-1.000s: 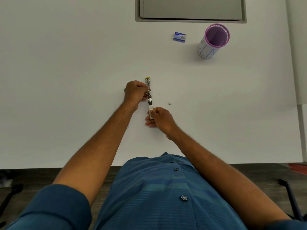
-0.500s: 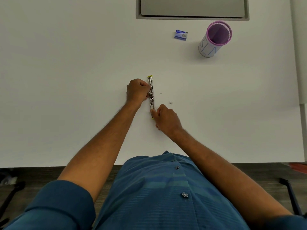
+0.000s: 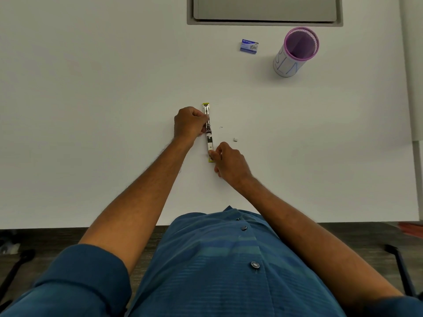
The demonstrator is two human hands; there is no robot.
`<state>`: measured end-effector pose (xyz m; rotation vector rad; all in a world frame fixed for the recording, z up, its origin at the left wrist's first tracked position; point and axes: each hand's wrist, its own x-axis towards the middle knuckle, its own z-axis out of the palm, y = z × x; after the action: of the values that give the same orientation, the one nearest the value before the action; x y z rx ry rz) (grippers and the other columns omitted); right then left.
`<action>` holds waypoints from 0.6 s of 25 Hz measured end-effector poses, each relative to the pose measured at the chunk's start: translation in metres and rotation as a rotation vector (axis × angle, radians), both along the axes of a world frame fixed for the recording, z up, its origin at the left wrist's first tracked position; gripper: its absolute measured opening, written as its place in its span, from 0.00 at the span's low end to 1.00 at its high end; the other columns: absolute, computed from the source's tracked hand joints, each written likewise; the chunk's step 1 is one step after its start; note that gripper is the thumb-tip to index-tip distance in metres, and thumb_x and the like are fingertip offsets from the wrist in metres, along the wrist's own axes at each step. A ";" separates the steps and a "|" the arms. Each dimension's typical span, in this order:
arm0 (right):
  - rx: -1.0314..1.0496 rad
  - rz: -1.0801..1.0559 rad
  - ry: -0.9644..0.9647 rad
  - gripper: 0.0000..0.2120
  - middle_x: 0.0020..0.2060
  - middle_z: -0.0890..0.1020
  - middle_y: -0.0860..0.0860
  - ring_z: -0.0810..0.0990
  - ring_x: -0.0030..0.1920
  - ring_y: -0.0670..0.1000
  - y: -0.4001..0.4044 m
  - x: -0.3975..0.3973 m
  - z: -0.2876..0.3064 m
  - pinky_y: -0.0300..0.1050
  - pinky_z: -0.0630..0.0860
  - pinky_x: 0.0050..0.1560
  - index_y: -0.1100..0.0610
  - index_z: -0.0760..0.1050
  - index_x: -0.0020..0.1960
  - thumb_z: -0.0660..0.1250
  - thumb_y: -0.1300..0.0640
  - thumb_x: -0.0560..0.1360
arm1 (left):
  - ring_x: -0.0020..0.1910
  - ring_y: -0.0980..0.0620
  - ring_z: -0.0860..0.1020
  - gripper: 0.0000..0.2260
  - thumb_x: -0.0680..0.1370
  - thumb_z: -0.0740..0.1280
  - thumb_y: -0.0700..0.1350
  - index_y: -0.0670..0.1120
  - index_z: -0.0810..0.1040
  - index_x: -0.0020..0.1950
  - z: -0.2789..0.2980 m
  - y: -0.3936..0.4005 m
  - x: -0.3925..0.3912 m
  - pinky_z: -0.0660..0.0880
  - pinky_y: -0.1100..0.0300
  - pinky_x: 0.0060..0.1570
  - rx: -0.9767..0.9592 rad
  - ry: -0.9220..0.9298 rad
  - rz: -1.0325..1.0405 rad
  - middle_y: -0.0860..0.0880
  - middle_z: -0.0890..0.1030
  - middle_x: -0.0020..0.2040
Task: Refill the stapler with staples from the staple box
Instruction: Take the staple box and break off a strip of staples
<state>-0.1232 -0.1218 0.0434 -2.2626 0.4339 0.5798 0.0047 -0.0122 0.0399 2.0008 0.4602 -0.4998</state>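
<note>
A slim metal stapler with yellow ends lies unfolded flat on the white table, pointing away from me. My left hand grips its middle and far half from the left side. My right hand pinches its near yellow end. The blue staple box lies shut at the back of the table, well away from both hands. A small block of staples and a single loose staple lie to the right of the stapler.
A purple-rimmed white pen cup stands right of the staple box. A grey recessed panel sits at the table's far edge. The table's near edge runs just in front of my body; dark floor lies below.
The stapler has gone from slightly bent to lying straight and flat. My right hand shifted along its near end and now pinches the yellow tip. My left hand stayed in place.
</note>
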 end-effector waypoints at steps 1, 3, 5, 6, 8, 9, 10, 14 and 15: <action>0.028 -0.013 -0.001 0.15 0.36 0.84 0.51 0.83 0.33 0.50 -0.001 0.000 0.001 0.54 0.84 0.45 0.54 0.71 0.52 0.58 0.42 0.84 | 0.31 0.53 0.83 0.05 0.74 0.71 0.43 0.42 0.82 0.45 0.000 0.001 -0.002 0.84 0.55 0.35 -0.003 -0.024 -0.001 0.46 0.85 0.39; 0.104 -0.082 -0.032 0.14 0.35 0.83 0.50 0.83 0.32 0.49 -0.006 -0.003 0.003 0.53 0.84 0.42 0.53 0.71 0.52 0.59 0.43 0.83 | 0.37 0.51 0.83 0.05 0.76 0.66 0.43 0.43 0.81 0.46 0.000 0.005 -0.007 0.81 0.54 0.38 0.098 -0.175 -0.067 0.49 0.84 0.40; 0.115 -0.174 -0.123 0.09 0.35 0.81 0.49 0.81 0.34 0.49 -0.016 -0.005 0.004 0.50 0.82 0.39 0.52 0.71 0.52 0.61 0.47 0.83 | 0.47 0.49 0.80 0.05 0.78 0.64 0.43 0.46 0.79 0.50 -0.006 0.012 -0.018 0.77 0.55 0.43 0.275 -0.387 -0.185 0.50 0.81 0.47; 0.092 -0.222 -0.186 0.06 0.36 0.80 0.49 0.79 0.35 0.48 -0.022 -0.006 0.003 0.47 0.78 0.38 0.53 0.71 0.52 0.62 0.50 0.83 | 0.51 0.47 0.78 0.06 0.79 0.63 0.43 0.47 0.78 0.53 -0.012 0.018 -0.024 0.76 0.53 0.46 0.360 -0.479 -0.242 0.49 0.80 0.52; 0.059 -0.317 -0.312 0.03 0.39 0.78 0.49 0.75 0.37 0.46 -0.034 -0.007 0.000 0.41 0.72 0.38 0.53 0.72 0.53 0.64 0.56 0.81 | 0.60 0.45 0.74 0.12 0.79 0.62 0.46 0.47 0.77 0.62 -0.027 0.029 -0.035 0.73 0.50 0.54 0.535 -0.585 -0.331 0.48 0.78 0.62; 0.055 -0.345 -0.357 0.05 0.43 0.76 0.49 0.74 0.38 0.45 -0.040 -0.007 -0.002 0.37 0.71 0.40 0.54 0.72 0.55 0.65 0.58 0.80 | 0.64 0.44 0.72 0.16 0.80 0.61 0.47 0.47 0.75 0.66 -0.036 0.036 -0.039 0.71 0.50 0.59 0.613 -0.603 -0.368 0.48 0.75 0.68; 0.056 -0.355 -0.378 0.08 0.47 0.75 0.50 0.73 0.40 0.44 -0.044 -0.007 -0.004 0.33 0.71 0.41 0.55 0.73 0.57 0.67 0.60 0.79 | 0.68 0.44 0.70 0.18 0.80 0.60 0.48 0.46 0.73 0.70 -0.043 0.041 -0.044 0.68 0.50 0.64 0.674 -0.613 -0.412 0.47 0.73 0.72; 0.003 -0.238 -0.378 0.16 0.56 0.74 0.51 0.75 0.44 0.46 -0.052 -0.006 -0.015 0.26 0.70 0.46 0.57 0.74 0.64 0.70 0.61 0.77 | 0.79 0.42 0.61 0.24 0.83 0.54 0.49 0.43 0.63 0.78 -0.051 0.043 -0.050 0.58 0.46 0.77 0.714 -0.584 -0.534 0.43 0.62 0.80; -0.015 -0.200 -0.391 0.16 0.56 0.75 0.51 0.75 0.45 0.46 -0.052 -0.006 -0.017 0.27 0.70 0.47 0.57 0.75 0.64 0.70 0.61 0.77 | 0.80 0.42 0.59 0.24 0.84 0.53 0.49 0.43 0.62 0.79 -0.050 0.042 -0.050 0.57 0.45 0.78 0.714 -0.575 -0.549 0.43 0.61 0.81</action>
<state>-0.1289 -0.1739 0.0260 -2.2428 0.4586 0.0284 -0.0449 0.0302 -0.0103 2.8387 -0.3385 -0.0447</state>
